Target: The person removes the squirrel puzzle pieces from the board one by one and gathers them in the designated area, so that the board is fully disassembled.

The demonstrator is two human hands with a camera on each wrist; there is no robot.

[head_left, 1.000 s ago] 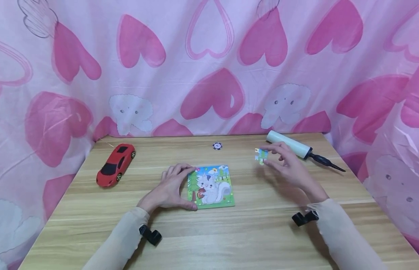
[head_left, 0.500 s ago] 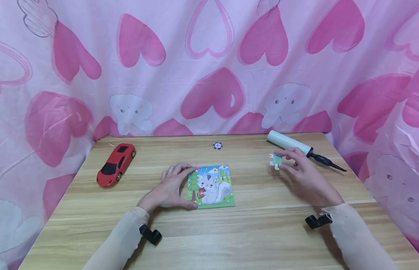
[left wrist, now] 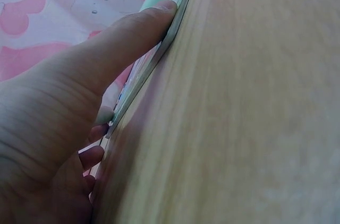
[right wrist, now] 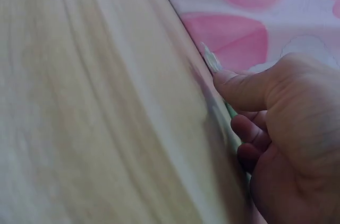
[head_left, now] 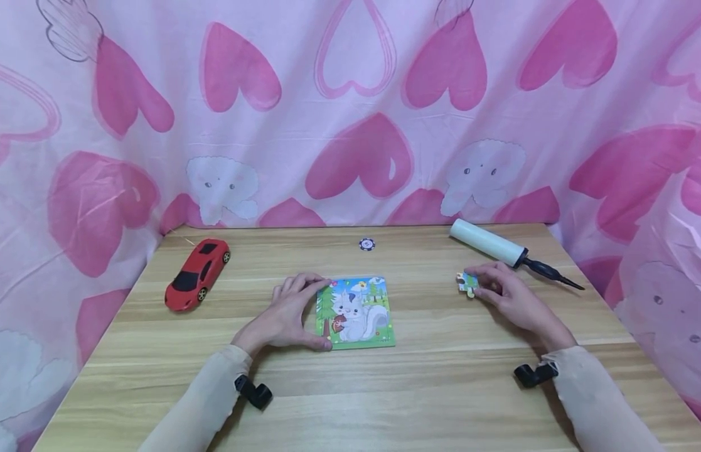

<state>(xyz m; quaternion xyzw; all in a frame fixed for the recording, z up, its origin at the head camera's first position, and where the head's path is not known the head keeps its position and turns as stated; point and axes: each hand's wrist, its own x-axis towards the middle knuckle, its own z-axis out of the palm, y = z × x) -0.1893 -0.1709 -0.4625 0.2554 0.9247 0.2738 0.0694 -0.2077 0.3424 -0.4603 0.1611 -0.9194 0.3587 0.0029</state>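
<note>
A square jigsaw puzzle [head_left: 353,317] with a grey squirrel picture lies flat on the table in the head view. My left hand [head_left: 285,314] holds it by its left side, thumb at the near corner and index finger at the far corner. In the left wrist view the thumb [left wrist: 133,35] presses on the puzzle's edge [left wrist: 141,78]. To the right, my right hand [head_left: 511,298] pinches a small blue and green jigsaw piece [head_left: 467,284] between thumb and fingers. The right wrist view shows only a pale sliver of that piece [right wrist: 210,57] beyond the thumb.
A red toy car [head_left: 197,274] stands at the left of the wooden table [head_left: 384,402]. Near the back edge lies a poker chip [head_left: 366,244]. Behind my right hand is a pale green hand pump [head_left: 488,242] with a black nozzle. A pink heart-patterned curtain [head_left: 356,157] hangs behind.
My right hand has moved right with the jigsaw piece, then lowered it towards the table. The left hand keeps its place on the puzzle.
</note>
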